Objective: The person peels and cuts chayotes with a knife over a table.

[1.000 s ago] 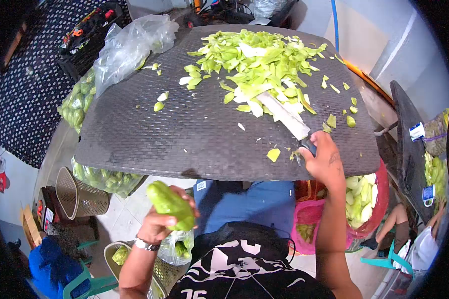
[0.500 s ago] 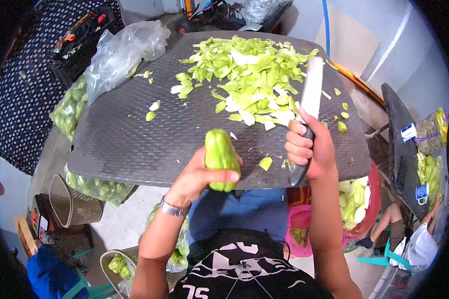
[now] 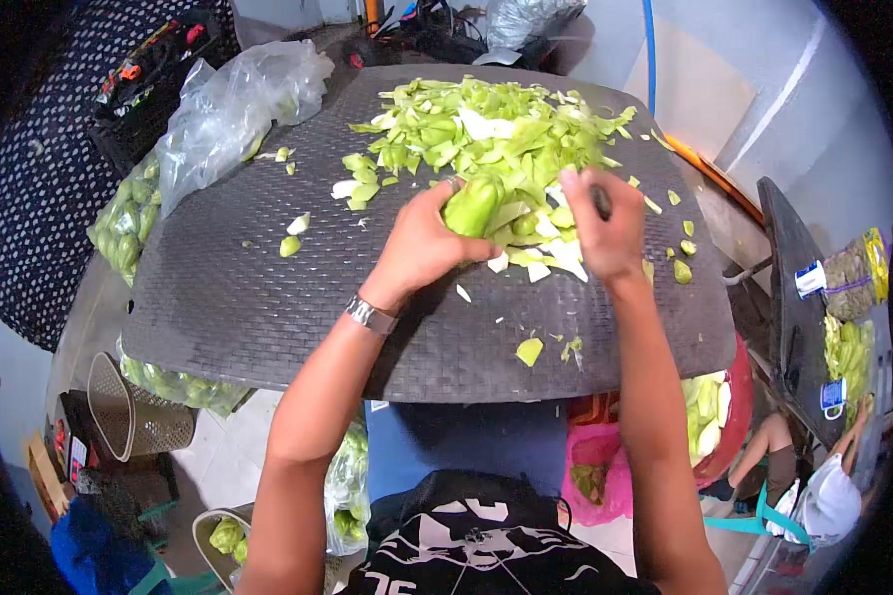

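Observation:
My left hand is closed around a green chayote, tilted over the front edge of the peelings. Across from it, my right hand grips a knife by its black handle, whose end shows above my fingers. The blade is hard to make out against the pale scraps. A broad heap of green and whitish chayote peelings lies just beyond both hands on the dark woven-pattern table. A loose piece of peel rests nearer the front edge.
At the table's left lies a clear plastic bag. A bag of chayotes hangs below it. Under the right front edge are a red basin of peeled pieces and a pink bag. Another person sits at the far right.
Both hands have moved forward from the table's front edge to the peelings. The chayote is now tilted, and the knife, upright with its blade plainly seen before, has been turned down.

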Available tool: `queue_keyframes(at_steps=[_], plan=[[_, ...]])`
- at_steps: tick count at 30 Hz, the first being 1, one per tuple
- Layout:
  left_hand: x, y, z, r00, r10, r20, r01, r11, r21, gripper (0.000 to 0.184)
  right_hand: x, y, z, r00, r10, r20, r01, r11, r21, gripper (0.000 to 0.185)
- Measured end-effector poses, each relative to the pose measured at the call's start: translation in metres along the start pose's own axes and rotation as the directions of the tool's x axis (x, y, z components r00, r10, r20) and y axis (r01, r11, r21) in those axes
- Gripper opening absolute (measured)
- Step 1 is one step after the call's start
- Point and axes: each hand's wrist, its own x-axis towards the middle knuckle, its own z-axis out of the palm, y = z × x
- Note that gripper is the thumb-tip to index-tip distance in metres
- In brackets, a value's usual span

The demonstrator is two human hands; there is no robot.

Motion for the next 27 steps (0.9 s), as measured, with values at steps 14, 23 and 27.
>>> queue_keyframes(at_steps=[14, 23, 27], plan=[[0.003, -0.003, 0.002, 0.949, 0.165, -0.269, -0.159, 0.986, 0.044, 0.051, 0.01, 0.013, 0.043, 0.925, -0.211, 0.315, 0.273, 0.947, -0.167, 0.025], [-0.001, 0.007, 0.006, 0.922, 0.239, -0.303, -0.23, 0.971, 0.067, 0.048, 0.008, 0.007, 0.045, 0.923, -0.235, 0.304, 0.278, 0.955, -0.107, 0.024], [-0.008, 0.02, 0.005, 0.933, 0.177, -0.315, -0.145, 0.982, 0.122, 0.049, 0.005, 0.011, 0.044, 0.928, -0.201, 0.313, 0.248, 0.962, -0.116, 0.024]])
